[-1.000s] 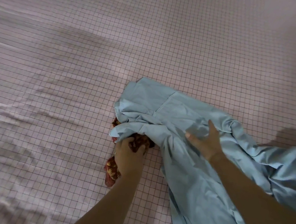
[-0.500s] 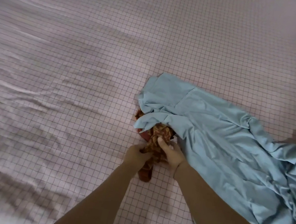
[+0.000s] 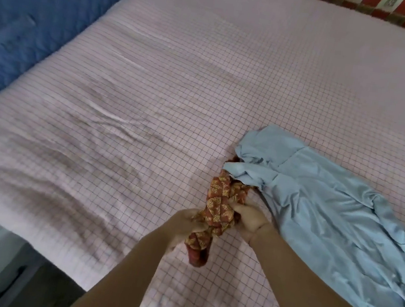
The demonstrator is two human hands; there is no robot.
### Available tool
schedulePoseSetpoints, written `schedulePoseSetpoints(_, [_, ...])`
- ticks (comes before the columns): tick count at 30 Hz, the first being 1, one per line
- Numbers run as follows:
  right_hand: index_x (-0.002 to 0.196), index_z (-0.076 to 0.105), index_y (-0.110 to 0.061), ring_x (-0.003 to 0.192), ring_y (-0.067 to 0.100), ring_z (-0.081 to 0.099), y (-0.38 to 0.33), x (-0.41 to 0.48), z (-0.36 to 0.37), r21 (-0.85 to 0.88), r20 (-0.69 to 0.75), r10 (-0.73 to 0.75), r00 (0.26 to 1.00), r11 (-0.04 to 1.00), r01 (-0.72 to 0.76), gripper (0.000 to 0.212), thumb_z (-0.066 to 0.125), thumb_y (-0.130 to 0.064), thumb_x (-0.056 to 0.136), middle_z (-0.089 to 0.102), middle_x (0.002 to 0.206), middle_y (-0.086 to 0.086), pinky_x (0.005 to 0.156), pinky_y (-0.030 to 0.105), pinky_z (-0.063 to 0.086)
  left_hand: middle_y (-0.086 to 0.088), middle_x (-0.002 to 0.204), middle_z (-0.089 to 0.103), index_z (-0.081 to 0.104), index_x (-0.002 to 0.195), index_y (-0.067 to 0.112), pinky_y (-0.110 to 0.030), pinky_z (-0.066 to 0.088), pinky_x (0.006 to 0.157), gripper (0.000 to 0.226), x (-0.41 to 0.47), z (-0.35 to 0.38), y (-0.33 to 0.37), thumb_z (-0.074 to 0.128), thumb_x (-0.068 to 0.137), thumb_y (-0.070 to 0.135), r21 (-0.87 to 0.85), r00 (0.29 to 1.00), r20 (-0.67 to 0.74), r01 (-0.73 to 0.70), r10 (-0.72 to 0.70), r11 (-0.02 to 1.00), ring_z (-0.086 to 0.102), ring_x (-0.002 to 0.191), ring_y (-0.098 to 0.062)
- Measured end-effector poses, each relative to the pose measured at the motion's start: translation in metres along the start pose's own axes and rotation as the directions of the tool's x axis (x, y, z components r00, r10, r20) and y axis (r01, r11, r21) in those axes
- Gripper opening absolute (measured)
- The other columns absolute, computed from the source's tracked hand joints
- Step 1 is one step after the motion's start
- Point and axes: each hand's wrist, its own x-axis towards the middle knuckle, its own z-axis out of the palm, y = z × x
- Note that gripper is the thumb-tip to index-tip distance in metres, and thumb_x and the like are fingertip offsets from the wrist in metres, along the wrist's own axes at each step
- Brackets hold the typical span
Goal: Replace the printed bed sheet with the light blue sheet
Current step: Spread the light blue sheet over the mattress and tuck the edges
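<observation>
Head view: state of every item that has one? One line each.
printed cloth: bunched into a twisted rope, far end under the blue sheet's edge
light blue sheet: crumpled, unspread, on the bed's right side
checked sheet: spread over the mattress, wrinkled
left hand: grips the printed cloth's near end
right hand: grips the printed cloth's middle
blue quilt: lying flat past the bed's left edge

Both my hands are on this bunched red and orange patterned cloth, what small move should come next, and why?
Probably draw the bunched red and orange patterned cloth toward you, clear of the crumpled light blue sheet. The left hand and right hand both grip it, but its far end lies under that sheet's edge, so spreading would likely snag.
</observation>
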Motion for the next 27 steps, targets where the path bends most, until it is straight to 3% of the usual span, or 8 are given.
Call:
schedulePoseSetpoints(3, [0.118, 0.061, -0.012, 0.1, 0.023, 0.068, 0.01, -0.021, 0.024, -0.057, 0.07, -0.034, 0.997, 0.998, 0.038, 0.027, 0.06, -0.005, 0.092, 0.07, 0.113, 0.009, 0.077, 0.036, 0.057, -0.007, 0.114, 0.068, 0.064, 0.115, 0.019, -0.042, 0.036, 0.096, 0.026, -0.033, -0.004, -0.029, 0.065, 0.09, 0.014, -0.134, 0.993, -0.116, -0.024, 0.009, 0.991, 0.057, 0.113, -0.029])
schedulePoseSetpoints(8, [0.116, 0.061, -0.018, 0.109, 0.022, 0.064, 0.044, -0.055, 0.069, -0.152, 0.191, -0.026, 0.981, 0.987, 0.055, 0.029, 0.066, -0.012, 0.088, 0.069, 0.115, 0.004, 0.103, 0.044, 0.045, -0.006, 0.112, 0.069, 0.064, 0.114, 0.016, -0.041, 0.04, 0.093, 0.021, -0.095, -0.016, -0.083, 0.062, 0.094, 0.017, -0.259, 0.957, -0.289, -0.115, 0.036, 0.959, 0.059, 0.11, -0.026])
schedulePoseSetpoints(10, [0.123, 0.059, -0.016, 0.114, 0.022, 0.061, 0.061, -0.069, 0.093, -0.2, 0.248, -0.021, 0.968, 0.977, 0.072, 0.036, 0.068, -0.017, 0.088, 0.067, 0.121, 0.005, 0.106, 0.044, 0.042, -0.007, 0.11, 0.071, 0.065, 0.111, 0.016, -0.042, 0.043, 0.095, 0.017, -0.12, -0.024, -0.104, 0.06, 0.095, 0.016, -0.313, 0.936, -0.351, -0.146, 0.028, 0.938, 0.061, 0.109, -0.027])
schedulePoseSetpoints(15, [0.122, 0.059, -0.011, 0.11, 0.023, 0.064, 0.105, -0.105, 0.165, -0.315, 0.421, 0.062, 0.905, 0.946, 0.081, 0.033, 0.065, -0.015, 0.09, 0.068, 0.117, 0.007, 0.097, 0.044, 0.05, -0.009, 0.111, 0.071, 0.061, 0.12, 0.011, -0.046, 0.043, 0.103, 0.027, -0.19, -0.053, -0.159, 0.061, 0.094, 0.017, -0.449, 0.87, -0.49, -0.199, -0.054, 0.871, 0.063, 0.108, -0.028])
schedulePoseSetpoints(20, [0.121, 0.06, -0.01, 0.104, 0.024, 0.066, 0.158, -0.145, 0.241, -0.429, 0.54, 0.143, 0.829, 0.894, 0.125, 0.031, 0.065, -0.014, 0.09, 0.069, 0.114, 0.01, 0.089, 0.04, 0.055, -0.006, 0.107, 0.072, 0.062, 0.114, 0.016, -0.031, 0.05, 0.085, 0.019, -0.261, -0.086, -0.216, 0.058, 0.096, 0.015, -0.501, 0.78, -0.617, -0.286, -0.105, 0.817, 0.067, 0.098, -0.02])
schedulePoseSetpoints(24, [0.123, 0.06, -0.011, 0.108, 0.026, 0.065, 0.204, -0.173, 0.301, -0.495, 0.604, 0.214, 0.768, 0.856, 0.15, 0.034, 0.065, -0.014, 0.09, 0.068, 0.117, 0.01, 0.094, 0.045, 0.052, -0.005, 0.112, 0.069, 0.06, 0.116, 0.02, -0.041, 0.045, 0.102, 0.021, -0.313, -0.108, -0.257, 0.058, 0.095, 0.022, -0.542, 0.718, -0.676, -0.333, -0.165, 0.772, 0.063, 0.107, -0.022])
schedulePoseSetpoints(27, [0.117, 0.063, -0.018, 0.11, 0.025, 0.063, 0.246, -0.201, 0.353, -0.54, 0.662, 0.255, 0.705, 0.814, 0.212, 0.029, 0.066, -0.014, 0.089, 0.067, 0.119, 0.008, 0.096, 0.044, 0.051, -0.004, 0.112, 0.068, 0.059, 0.114, 0.023, -0.042, 0.043, 0.105, 0.02, -0.353, -0.127, -0.298, 0.059, 0.095, 0.023, -0.586, 0.663, -0.715, -0.393, -0.224, 0.708, 0.062, 0.109, -0.022])
